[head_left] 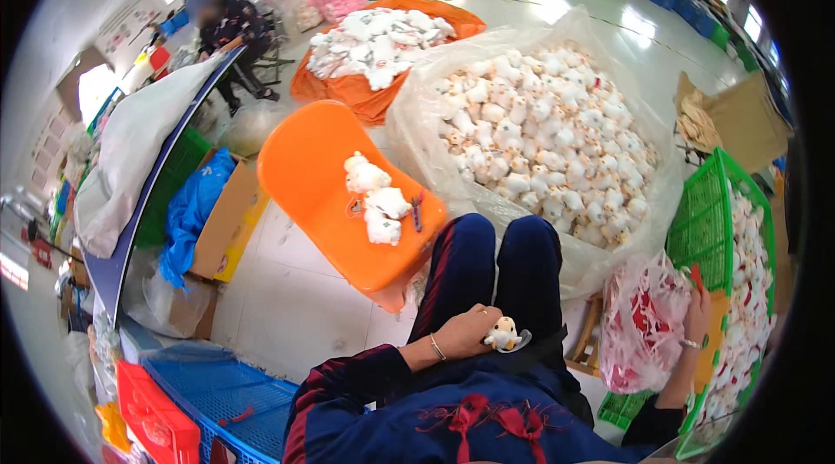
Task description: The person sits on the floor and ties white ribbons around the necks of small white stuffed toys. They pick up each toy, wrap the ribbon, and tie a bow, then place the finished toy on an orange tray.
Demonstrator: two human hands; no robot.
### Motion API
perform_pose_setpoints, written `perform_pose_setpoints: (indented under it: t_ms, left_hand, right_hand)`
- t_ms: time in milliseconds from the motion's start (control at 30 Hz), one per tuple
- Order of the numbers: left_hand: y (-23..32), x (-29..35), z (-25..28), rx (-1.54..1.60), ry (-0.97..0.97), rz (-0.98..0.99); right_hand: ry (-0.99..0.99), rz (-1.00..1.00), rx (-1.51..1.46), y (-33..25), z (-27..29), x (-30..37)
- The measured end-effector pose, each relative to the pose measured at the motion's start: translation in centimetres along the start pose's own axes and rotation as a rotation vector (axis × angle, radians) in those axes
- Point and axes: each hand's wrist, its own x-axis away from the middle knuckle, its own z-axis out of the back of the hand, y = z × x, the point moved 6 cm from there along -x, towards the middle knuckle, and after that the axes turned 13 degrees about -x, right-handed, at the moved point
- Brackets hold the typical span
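My left hand (470, 330) rests on my lap, its fingers closed around a small white plush toy (503, 333) with orange patches. The toy's head points to the right, out of the fist. Out at the right, my right hand (698, 318) is beside a clear plastic bag (628, 338) with pink and red pieces inside. A small red strip (696, 276) sticks up at its fingertips; the fingers look closed on it. Dark red ribbons (467, 422) lie across the front of my dark blue clothes.
Ahead stands an orange stool (304, 160) bearing several white plush pieces (383, 203) and a small dark tool (417, 213). A big plastic sack of plush toys (548, 133) lies beyond my knees. Green crate (704, 212) right, blue crate (217, 390) lower left. Another person (235, 25) sits far left.
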Motion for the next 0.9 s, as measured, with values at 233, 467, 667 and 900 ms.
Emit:
perform_pose_setpoints:
  t_ms: [233,467,667,900]
  left_hand:
    - [0.8,-1.1,0.4,-0.057,-0.054,0.031]
    - [1.9,-2.0,8.6,0.041,0.511,-0.244]
    - [1.8,-1.0,12.7,0.429,0.649,0.035]
    - [1.3,-2.7,13.4,0.542,0.734,0.152]
  right_hand:
    - [-0.613,-0.486,-1.002,-23.2,-18.7,9.2]
    - [-1.254,-0.537,-1.442,-32.9,-29.6,13.8]
    - [-1.325,-0.494,-1.447,-35.3,-31.2,15.0]
    - [-1.359,-0.585,-1.432,-34.7,-31.6,15.2]
